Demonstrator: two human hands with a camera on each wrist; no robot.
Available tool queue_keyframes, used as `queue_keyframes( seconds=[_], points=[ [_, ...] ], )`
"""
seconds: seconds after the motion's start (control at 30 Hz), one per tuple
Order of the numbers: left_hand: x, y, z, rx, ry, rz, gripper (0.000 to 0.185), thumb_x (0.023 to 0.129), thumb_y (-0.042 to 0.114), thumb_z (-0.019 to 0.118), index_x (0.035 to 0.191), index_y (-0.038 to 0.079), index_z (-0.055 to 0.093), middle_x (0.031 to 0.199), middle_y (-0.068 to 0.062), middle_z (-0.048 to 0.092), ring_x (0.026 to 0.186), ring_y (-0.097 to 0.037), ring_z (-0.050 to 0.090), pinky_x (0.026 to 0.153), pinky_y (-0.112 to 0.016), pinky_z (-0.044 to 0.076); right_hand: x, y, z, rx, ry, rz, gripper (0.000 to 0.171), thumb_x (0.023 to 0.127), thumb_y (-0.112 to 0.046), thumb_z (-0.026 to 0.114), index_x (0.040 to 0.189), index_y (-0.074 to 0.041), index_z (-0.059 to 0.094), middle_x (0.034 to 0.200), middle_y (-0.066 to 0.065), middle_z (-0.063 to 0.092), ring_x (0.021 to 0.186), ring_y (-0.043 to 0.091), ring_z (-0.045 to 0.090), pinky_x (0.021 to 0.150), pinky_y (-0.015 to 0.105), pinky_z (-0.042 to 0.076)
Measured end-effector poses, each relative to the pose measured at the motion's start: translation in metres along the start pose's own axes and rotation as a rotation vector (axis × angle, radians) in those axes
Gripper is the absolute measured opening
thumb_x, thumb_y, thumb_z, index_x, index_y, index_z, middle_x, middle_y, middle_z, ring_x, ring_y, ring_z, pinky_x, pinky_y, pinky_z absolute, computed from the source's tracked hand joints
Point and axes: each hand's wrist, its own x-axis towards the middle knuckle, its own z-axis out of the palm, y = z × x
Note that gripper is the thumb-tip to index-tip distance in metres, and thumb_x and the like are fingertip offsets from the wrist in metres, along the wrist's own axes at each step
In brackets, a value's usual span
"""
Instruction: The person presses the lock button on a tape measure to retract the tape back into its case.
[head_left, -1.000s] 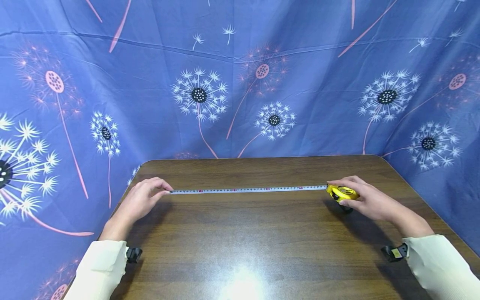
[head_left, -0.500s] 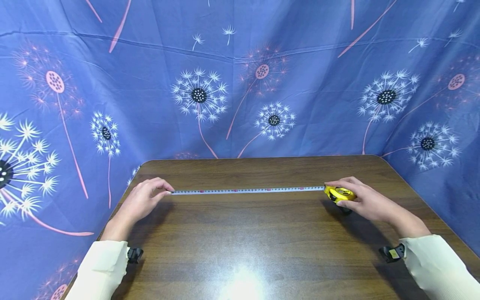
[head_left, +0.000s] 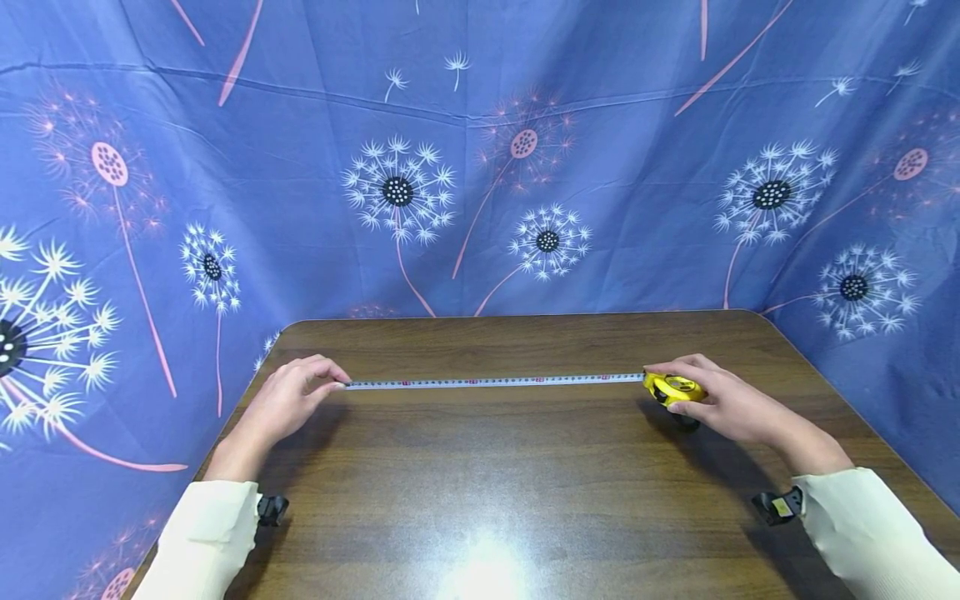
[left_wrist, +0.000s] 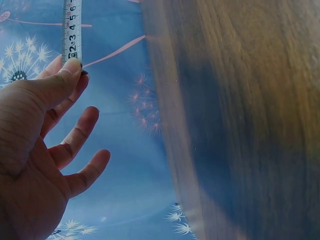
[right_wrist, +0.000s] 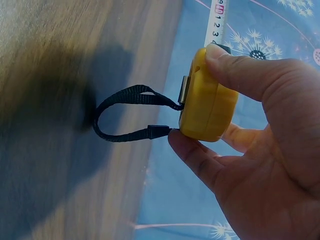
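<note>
My right hand (head_left: 731, 404) grips the yellow tape measure case (head_left: 673, 387) above the wooden table (head_left: 495, 492), while my left hand (head_left: 288, 400) pinches the tape blade (head_left: 495, 382) end, so the blade spans taut and level between them.

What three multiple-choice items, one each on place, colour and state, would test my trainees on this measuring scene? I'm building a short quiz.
1. Where is the tape blade?
A. Stretched between both hands above the table
B. Coiled on the floor
C. Hung on the cloth

2. What colour is the tape measure case?
A. Red
B. Yellow
C. Green

3. How does the left hand hold the blade's end?
A. Flat palm
B. Not touching
C. Pinched by thumb and finger

Answers: A, the blade spans from hand to hand; B, the right hand grips a yellow case; C, the left wrist view shows the thumb pressing the end.
</note>
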Motion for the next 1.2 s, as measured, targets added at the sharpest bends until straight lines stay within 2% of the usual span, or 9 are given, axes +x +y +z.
queue_keyframes(
  seconds=[0.2, 0.53, 0.97, 1.2],
  points=[
    [0.0014, -0.0008, 0.0022, 0.000, -0.014, -0.002, 0.015, 0.093, 0.009, 0.076, 0.100, 0.022, 0.074, 0.104, 0.003, 0.074, 0.102, -0.030, 0.069, 0.088, -0.053, 0.051, 0.0000, -0.0008, 0.0015, 0.011, -0.006, 0.002, 0.058, 0.091, -0.005, 0.078, 0.145, -0.016, 0.058, 0.128, 0.011, 0.058, 0.107, 0.022, 0.057, 0.078, 0.037, 0.052],
    [0.0026, 0.0005, 0.0023, -0.012, -0.012, 0.001, 0.016, 0.093, 0.007, 0.076, 0.100, 0.022, 0.074, 0.103, 0.004, 0.074, 0.103, -0.030, 0.069, 0.088, -0.054, 0.050, 0.0023, -0.0023, 0.0011, 0.043, -0.055, 0.054, 0.057, 0.094, -0.008, 0.076, 0.147, -0.016, 0.056, 0.131, 0.013, 0.055, 0.110, 0.026, 0.057, 0.080, 0.042, 0.052],
    [0.0031, 0.0010, 0.0033, -0.014, -0.005, -0.001, 0.016, 0.092, 0.007, 0.077, 0.099, 0.022, 0.074, 0.103, 0.004, 0.074, 0.103, -0.029, 0.069, 0.089, -0.054, 0.050, 0.0028, -0.0026, 0.0011, 0.028, -0.046, 0.045, 0.058, 0.094, -0.008, 0.076, 0.147, -0.017, 0.057, 0.130, 0.013, 0.056, 0.110, 0.025, 0.057, 0.080, 0.043, 0.052],
    [0.0037, 0.0026, 0.0038, -0.016, -0.023, -0.004, 0.016, 0.093, 0.006, 0.076, 0.099, 0.022, 0.075, 0.104, 0.004, 0.074, 0.104, -0.030, 0.068, 0.090, -0.055, 0.050, 0.0027, -0.0039, 0.0023, 0.036, -0.047, 0.037, 0.058, 0.093, -0.008, 0.077, 0.147, -0.017, 0.057, 0.129, 0.012, 0.056, 0.109, 0.024, 0.057, 0.081, 0.042, 0.052]
  ],
)
